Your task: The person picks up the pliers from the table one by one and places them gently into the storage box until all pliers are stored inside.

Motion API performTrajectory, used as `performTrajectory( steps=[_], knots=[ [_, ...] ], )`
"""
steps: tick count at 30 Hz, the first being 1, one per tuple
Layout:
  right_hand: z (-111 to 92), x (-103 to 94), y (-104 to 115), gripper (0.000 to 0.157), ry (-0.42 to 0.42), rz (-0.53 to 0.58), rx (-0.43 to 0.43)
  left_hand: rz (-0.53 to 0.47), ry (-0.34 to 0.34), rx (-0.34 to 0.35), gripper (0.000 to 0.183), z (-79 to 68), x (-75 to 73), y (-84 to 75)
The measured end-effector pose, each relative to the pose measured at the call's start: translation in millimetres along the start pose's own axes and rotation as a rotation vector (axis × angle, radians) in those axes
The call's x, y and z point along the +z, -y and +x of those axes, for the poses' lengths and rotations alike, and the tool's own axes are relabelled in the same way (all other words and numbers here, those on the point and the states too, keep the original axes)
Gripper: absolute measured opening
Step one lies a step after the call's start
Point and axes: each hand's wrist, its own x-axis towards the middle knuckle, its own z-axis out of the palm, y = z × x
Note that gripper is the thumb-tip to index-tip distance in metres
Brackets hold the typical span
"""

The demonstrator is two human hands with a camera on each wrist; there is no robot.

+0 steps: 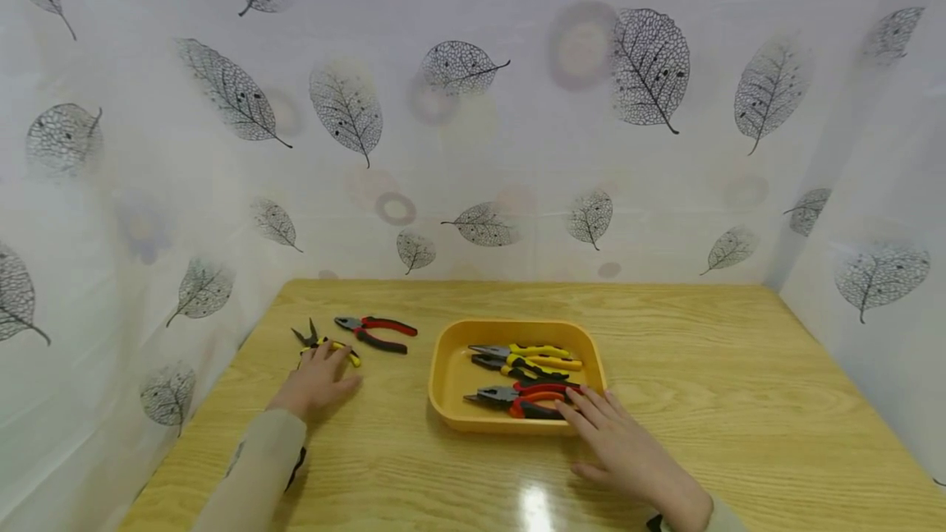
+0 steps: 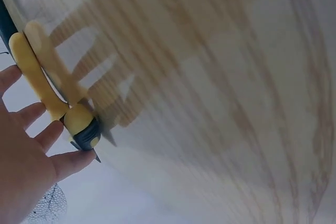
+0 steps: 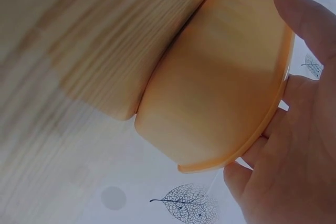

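Observation:
At the table's left, my left hand (image 1: 319,379) reaches over yellow-and-black needle-nose pliers (image 1: 309,338). In the left wrist view its loosely extended fingertips (image 2: 50,135) lie right at the yellow handle (image 2: 35,74). Red-and-black pliers (image 1: 377,333) lie just beyond, to the right. My right hand (image 1: 617,446) is at the front right corner of a yellow tray (image 1: 443,368), its fingers extended over the rim beside the red-and-black pliers (image 1: 517,397) inside. Yellow-and-black pliers (image 1: 532,354) lie behind those in the tray. From the right wrist, the hand appears along the tray's rim (image 3: 270,124).
The tray stands near the middle of a wood-grain table (image 1: 739,384). A whitish sheet with a leaf print (image 1: 480,146) hangs behind the table and along both sides. Light reflects off the tabletop near the front.

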Motion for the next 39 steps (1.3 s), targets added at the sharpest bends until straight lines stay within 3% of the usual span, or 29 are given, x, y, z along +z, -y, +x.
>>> performTrajectory(
  steps=[8,19,30,39],
  knots=[
    [1,3.2,-1,0.078,-0.041,-0.015,-0.009,0.018,0.005,0.006,0.070,-3.4,0.0,-2.7],
    [3,2.7,-1,0.074,-0.014,-0.006,0.004,0.031,0.013,-0.013,0.071,-8.8,2.3,-11.5],
    [3,1.8,-2,0.074,-0.020,-0.006,-0.003,-0.039,0.038,-0.044,0.074,-13.5,5.7,-23.2],
    [3,1.2,0,0.075,-0.025,-0.006,-0.011,-0.019,0.035,-0.011,0.066,-16.7,6.4,-20.2]
  ],
)
